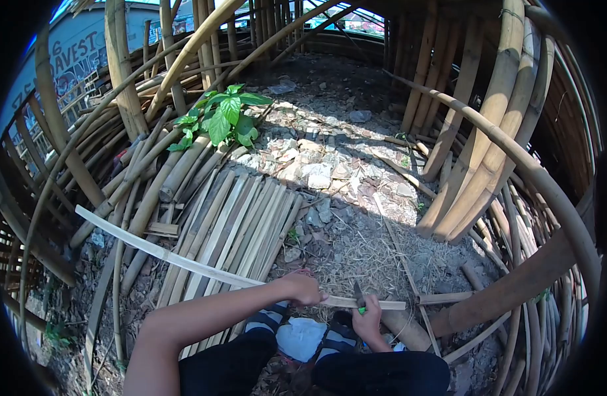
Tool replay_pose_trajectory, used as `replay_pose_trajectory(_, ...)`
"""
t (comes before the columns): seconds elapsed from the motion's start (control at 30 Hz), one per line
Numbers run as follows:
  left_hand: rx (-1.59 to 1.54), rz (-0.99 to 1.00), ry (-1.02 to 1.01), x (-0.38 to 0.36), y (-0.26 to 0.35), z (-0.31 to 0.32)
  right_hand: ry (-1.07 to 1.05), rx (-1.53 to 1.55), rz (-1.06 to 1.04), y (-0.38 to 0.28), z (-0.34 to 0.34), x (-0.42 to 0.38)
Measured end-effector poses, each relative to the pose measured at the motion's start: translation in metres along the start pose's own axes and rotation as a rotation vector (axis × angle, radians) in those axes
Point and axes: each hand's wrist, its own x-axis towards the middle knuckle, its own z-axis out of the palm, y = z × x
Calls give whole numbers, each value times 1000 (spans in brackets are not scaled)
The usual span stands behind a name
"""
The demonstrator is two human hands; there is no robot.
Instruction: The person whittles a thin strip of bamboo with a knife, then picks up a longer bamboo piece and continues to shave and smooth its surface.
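A long pale bamboo strip point(184, 263) crosses in front of me from the left and ends just beyond my right hand. My left hand point(302, 289) is closed around the strip near its right part. In my right hand point(367, 319) is a knife point(357, 290) with a green handle, its dark blade pointing up and away from me. The blade lies against or just beside the strip; exact contact cannot be made out. Below the hands, between my feet, lies a whitish crumpled sheet or bag point(302, 339).
A row of split bamboo slats point(240, 228) lies left of centre. Bamboo poles point(178, 173) and a leafy plant point(224, 115) are behind it. Thick upright bamboo posts point(488, 152) stand at the right, with a curved pole point(514, 148) arching nearby. Dry shavings point(369, 261) cover the ground ahead.
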Motion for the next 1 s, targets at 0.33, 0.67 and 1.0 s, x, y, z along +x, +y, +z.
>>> replay_pose_trajectory(0.33, 178, 428, 1235, -33, -55, 66, 190, -108, 198, 67, -15, -15)
replay_pose_trajectory(0.67, -1655, -107, 1170, -1, -170, 73, 264, -26, 301, 86, -31, -21)
replay_pose_trajectory(1.0, -1669, 468, 1238, -25, -151, 30, 231, -56, 466, 122, -28, -31)
